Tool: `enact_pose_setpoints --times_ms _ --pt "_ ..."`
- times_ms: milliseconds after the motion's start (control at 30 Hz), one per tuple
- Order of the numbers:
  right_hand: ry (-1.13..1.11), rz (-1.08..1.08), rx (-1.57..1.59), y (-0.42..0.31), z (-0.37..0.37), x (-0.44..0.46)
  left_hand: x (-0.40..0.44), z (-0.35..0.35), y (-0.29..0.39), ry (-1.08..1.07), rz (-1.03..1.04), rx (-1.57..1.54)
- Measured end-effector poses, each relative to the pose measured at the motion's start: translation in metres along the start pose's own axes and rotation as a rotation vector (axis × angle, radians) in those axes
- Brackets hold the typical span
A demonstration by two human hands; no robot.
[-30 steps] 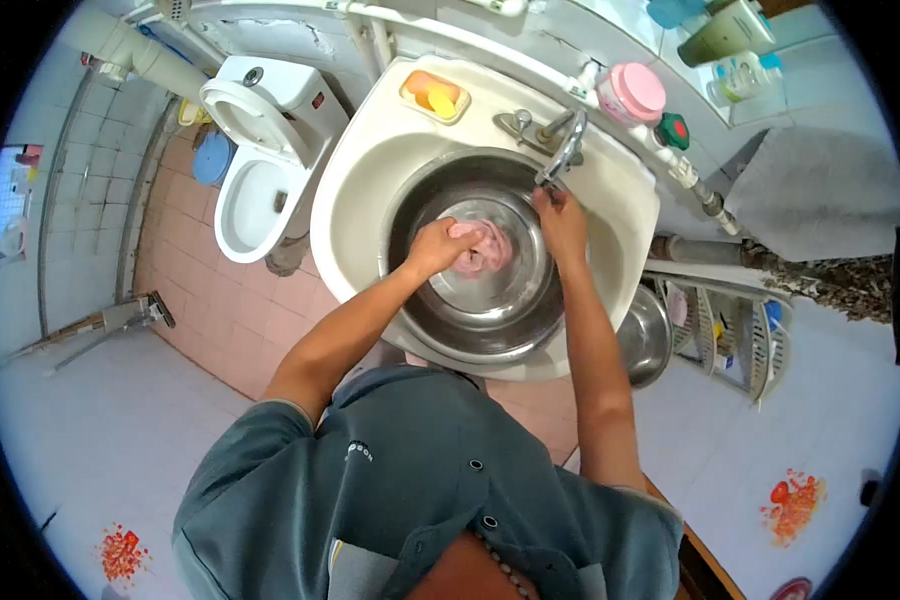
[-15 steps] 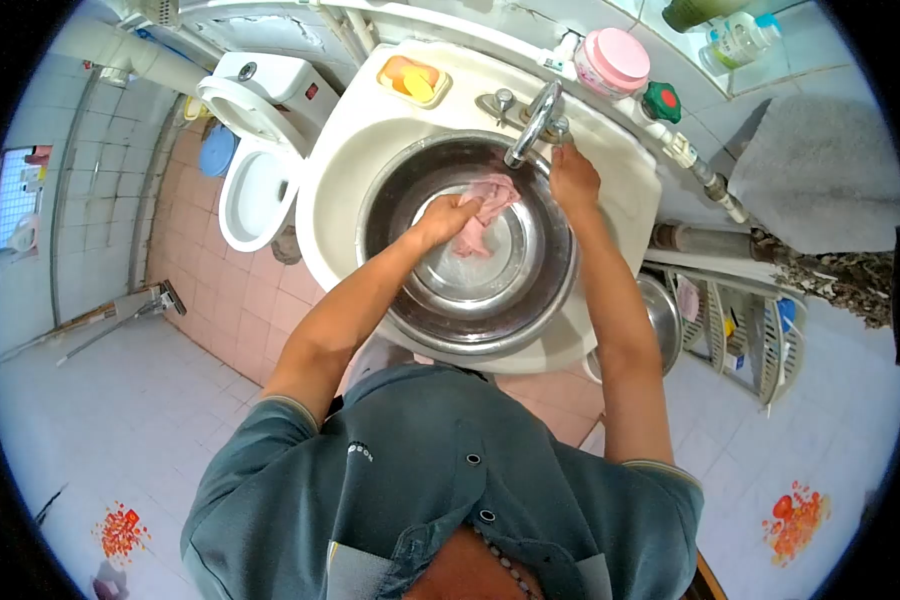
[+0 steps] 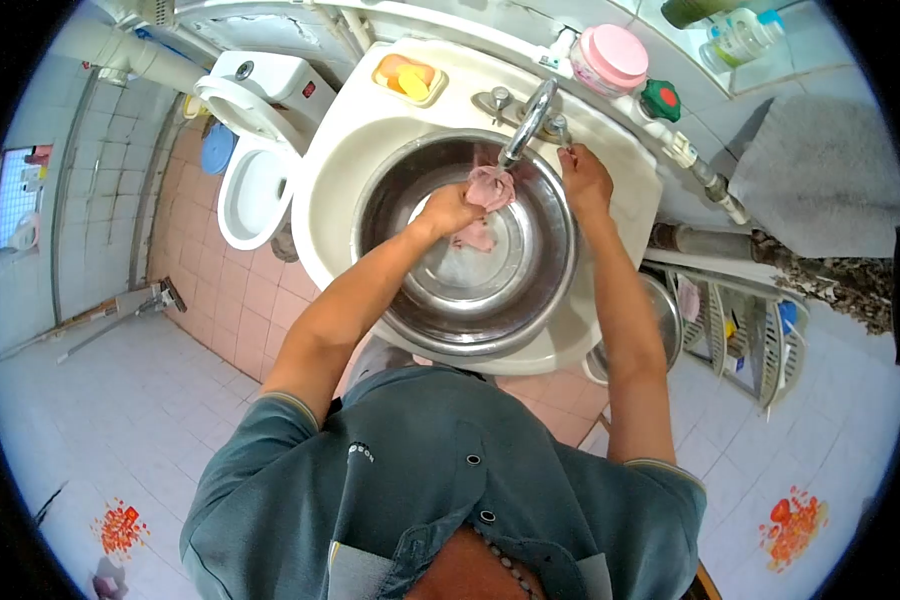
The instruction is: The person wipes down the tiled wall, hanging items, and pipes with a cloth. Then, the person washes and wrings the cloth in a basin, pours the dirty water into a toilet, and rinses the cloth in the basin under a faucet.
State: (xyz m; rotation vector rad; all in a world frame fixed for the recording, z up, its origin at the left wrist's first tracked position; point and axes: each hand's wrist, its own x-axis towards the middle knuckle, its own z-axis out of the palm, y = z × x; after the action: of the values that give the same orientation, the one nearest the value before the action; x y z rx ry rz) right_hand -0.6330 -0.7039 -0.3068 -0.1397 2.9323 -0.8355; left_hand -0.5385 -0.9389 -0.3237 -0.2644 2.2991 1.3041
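Observation:
A pink cloth (image 3: 491, 188) is gripped in my left hand (image 3: 448, 210), bunched up right under the spout of the faucet (image 3: 530, 122). Part of the cloth hangs down over the inside of the metal basin (image 3: 410, 315), which sits in the cream sink (image 3: 322, 190). My right hand (image 3: 587, 180) is at the right faucet handle (image 3: 557, 128), its fingers curled against the handle's lower side; the fingertips are partly hidden. Whether water runs from the spout is too small to tell.
A soap dish (image 3: 410, 78) with orange and yellow pieces rests on the sink's back left corner. Behind the faucet are a pink jar (image 3: 611, 58) and a green valve knob (image 3: 661, 100). A toilet (image 3: 255, 195) stands left, a rack (image 3: 735, 330) right.
My right hand has moved from the spout's tip to the right handle. My left hand has lifted the cloth from the basin's middle up to the spout.

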Motion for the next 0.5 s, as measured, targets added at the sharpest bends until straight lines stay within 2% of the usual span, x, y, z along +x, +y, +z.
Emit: enact_pose_setpoints --times_ms 33,100,133,167,200,233,267,333,367,400,467,500 --pt "0.092 0.07 0.112 -0.004 0.003 -0.009 0.0 0.001 0.001 -0.003 0.002 -0.001" --pt "0.154 0.235 0.35 -0.018 0.022 -0.038 0.001 0.002 0.001 0.15 0.025 0.092" --pt "0.116 0.211 0.289 -0.001 0.059 -0.045 0.001 0.003 -0.002 0.15 0.025 0.092" --pt "-0.098 0.274 0.449 0.008 0.086 -0.053 0.002 0.005 -0.007 0.158 0.083 0.028" --pt "-0.237 0.336 0.424 -0.009 0.093 -0.059 0.001 0.005 -0.008 0.163 0.14 -0.032" --pt "-0.338 0.591 0.788 -0.02 0.096 -0.069 -0.002 0.005 -0.01 0.158 0.141 -0.026" --pt "-0.334 0.594 0.794 -0.023 0.098 -0.072 -0.009 0.005 -0.009 0.085 0.163 -0.135" --pt "-0.319 0.778 1.399 -0.029 0.103 -0.073 -0.017 0.004 -0.01 0.018 0.183 -0.239" --pt "-0.197 0.763 1.389 -0.045 0.091 -0.073 -0.019 0.005 -0.014 -0.007 0.188 -0.397" --pt "-0.199 0.761 1.392 -0.044 0.092 -0.072 -0.02 0.005 -0.019 -0.033 0.194 -0.557" --pt "-0.06 0.213 0.872 -0.036 0.091 -0.069 -0.016 -0.002 -0.038 -0.032 0.147 -0.453" --pt "-0.027 0.112 0.79 -0.043 0.078 -0.07 -0.015 -0.003 -0.047 -0.048 0.098 -0.42"
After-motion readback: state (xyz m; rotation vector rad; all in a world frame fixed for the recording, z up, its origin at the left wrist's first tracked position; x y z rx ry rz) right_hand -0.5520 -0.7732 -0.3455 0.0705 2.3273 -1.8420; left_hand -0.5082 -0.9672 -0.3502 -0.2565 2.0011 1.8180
